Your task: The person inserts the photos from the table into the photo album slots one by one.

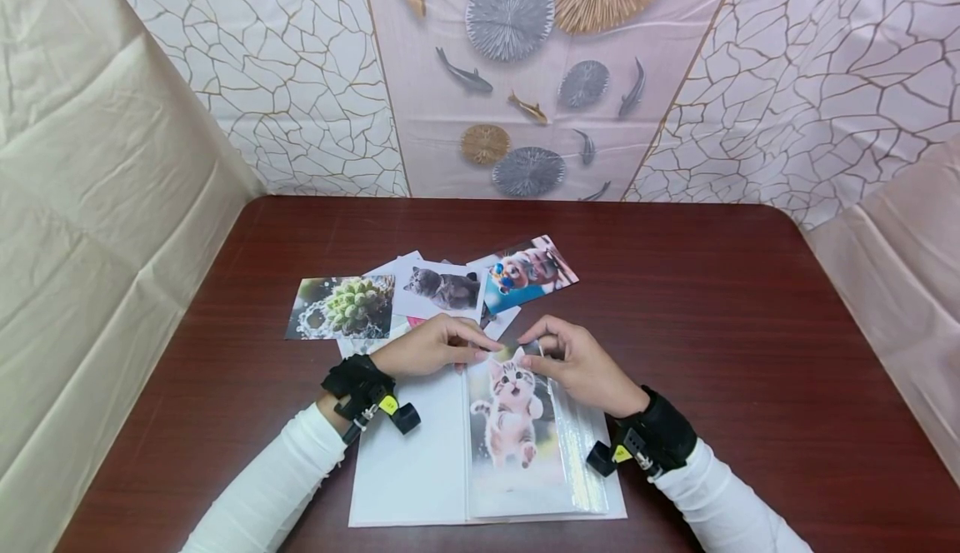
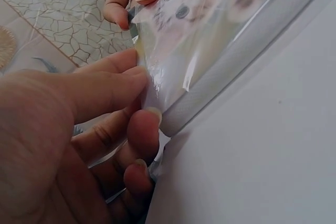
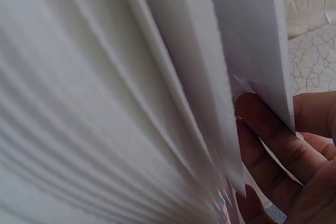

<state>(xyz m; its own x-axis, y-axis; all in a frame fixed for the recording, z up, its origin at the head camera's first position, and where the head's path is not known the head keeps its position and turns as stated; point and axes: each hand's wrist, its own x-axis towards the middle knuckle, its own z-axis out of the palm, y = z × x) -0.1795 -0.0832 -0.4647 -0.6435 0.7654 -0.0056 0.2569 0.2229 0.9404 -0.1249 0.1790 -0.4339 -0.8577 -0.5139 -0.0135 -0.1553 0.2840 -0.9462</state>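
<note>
A white photo album [image 1: 408,470] lies open on the table, its blank inside cover on the left. On the right, a clear sleeve page holds a photo of a kitten [image 1: 512,420]. My left hand [image 1: 427,346] pinches the top left of that sleeve; in the left wrist view its thumb and fingers meet at the sleeve's edge. At the top right corner, my right hand [image 1: 588,370] grips the sleeve and photo between thumb and fingers. In the right wrist view several fanned album pages [image 3: 131,77] hang beside the fingers, partly hiding them.
Behind the album lie loose photos: a succulent [image 1: 352,305], a grey cat [image 1: 442,288] and a dog [image 1: 528,274], with more sheets beneath them. The dark wooden table [image 1: 750,328] extends on both sides. A patterned cloth [image 1: 300,78] hangs past its back edge.
</note>
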